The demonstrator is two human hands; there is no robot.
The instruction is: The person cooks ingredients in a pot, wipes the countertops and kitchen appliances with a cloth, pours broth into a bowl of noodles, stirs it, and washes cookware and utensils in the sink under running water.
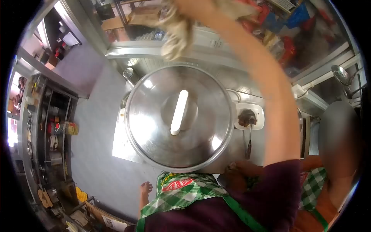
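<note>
My right arm reaches up and forward past the big pot. At the top edge of the view, my right hand (192, 7) is closed on a crumpled beige cloth (176, 43), which hangs in front of the window frame; the fingers are partly cut off. My left hand (145, 188) hangs low beside my green checked apron, fingers loosely apart and holding nothing. Between them stands a large pot under a round steel lid (154, 143) with a white bar handle (179, 112). Neither hand touches the lid.
Right of the pot, a white dish (259, 116) holds dark food and a spoon (249, 145). A shaker (129, 73) stands behind the pot. A co-worker in a checked apron (315, 188) is close on my right. Ladles (342, 75) hang at upper right; shelving (50, 120) lines the left.
</note>
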